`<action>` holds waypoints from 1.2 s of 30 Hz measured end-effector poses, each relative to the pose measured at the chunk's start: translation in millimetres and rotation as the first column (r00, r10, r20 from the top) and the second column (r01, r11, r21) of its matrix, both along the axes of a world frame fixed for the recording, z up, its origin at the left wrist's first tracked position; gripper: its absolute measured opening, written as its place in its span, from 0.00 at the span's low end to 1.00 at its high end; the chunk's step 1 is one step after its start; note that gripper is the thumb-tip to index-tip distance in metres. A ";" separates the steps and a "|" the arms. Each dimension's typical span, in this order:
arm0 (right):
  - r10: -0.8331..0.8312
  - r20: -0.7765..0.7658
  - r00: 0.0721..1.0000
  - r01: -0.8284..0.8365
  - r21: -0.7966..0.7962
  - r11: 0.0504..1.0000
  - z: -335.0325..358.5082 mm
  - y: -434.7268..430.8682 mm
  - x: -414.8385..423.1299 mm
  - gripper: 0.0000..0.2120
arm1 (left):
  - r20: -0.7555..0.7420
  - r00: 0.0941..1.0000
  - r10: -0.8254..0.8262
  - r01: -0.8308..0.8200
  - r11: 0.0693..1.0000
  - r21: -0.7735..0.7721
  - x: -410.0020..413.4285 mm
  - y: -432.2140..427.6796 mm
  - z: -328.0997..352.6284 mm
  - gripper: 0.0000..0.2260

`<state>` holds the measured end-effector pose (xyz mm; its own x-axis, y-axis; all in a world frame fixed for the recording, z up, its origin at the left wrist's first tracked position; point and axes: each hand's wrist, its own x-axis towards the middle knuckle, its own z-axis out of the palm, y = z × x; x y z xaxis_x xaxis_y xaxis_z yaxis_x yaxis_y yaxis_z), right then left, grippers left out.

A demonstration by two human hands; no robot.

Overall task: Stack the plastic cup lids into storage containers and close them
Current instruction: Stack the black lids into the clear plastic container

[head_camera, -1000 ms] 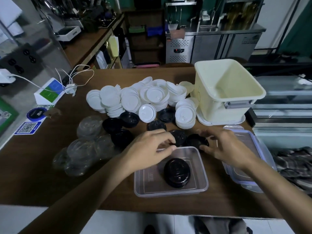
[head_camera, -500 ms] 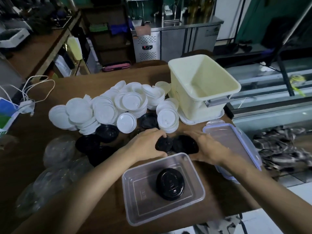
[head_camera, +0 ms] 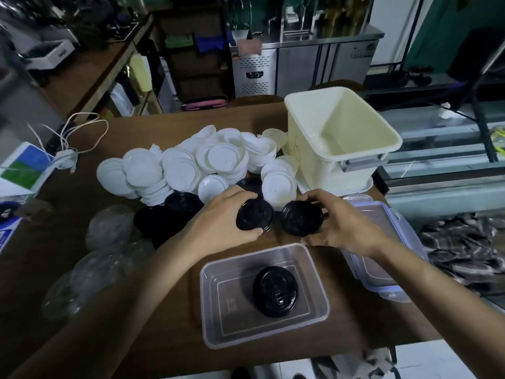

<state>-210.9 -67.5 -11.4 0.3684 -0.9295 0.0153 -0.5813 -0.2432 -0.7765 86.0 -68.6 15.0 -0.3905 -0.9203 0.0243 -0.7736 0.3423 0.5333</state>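
Note:
My left hand (head_camera: 221, 222) grips a black cup lid (head_camera: 254, 218), fingers curled round its rim. Just to its right, my right hand (head_camera: 344, 225) holds a second black lid (head_camera: 300, 222) the same way. Both lids hang just above the table, behind a clear rectangular container (head_camera: 262, 324) that has one black lid (head_camera: 274, 291) lying in it. A heap of white lids (head_camera: 191, 165) lies further back. More black lids (head_camera: 164, 214) sit left of my left hand.
A cream tub (head_camera: 341, 140) stands at the back right on its lid. A clear snap-lock container lid (head_camera: 382, 269) lies at the right under my right wrist. Clear dome lids (head_camera: 109, 231) lie at the left. A white cable (head_camera: 71, 138) and a box sit far left.
Both hands have taken a black lid each from the table and lifted them slightly. The camera has shifted, so the scene sits a little further right.

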 end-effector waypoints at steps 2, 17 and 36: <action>0.009 0.020 1.000 -0.009 -0.008 1.000 5.8 1.2 1.1 0.37 | -0.038 0.999 0.030 -0.031 0.999 -0.021 4.2 14.9 7.4 0.34; 0.210 0.018 0.978 -0.207 -0.094 0.974 36.8 36.6 8.3 0.40 | 0.088 0.993 -0.073 0.070 0.997 0.045 -25.9 119.1 -11.1 0.31; 0.301 -0.205 0.931 -0.330 -0.127 0.935 46.9 68.8 26.6 0.38 | -0.055 0.997 0.047 -0.032 0.970 0.240 -17.5 116.4 -27.8 0.40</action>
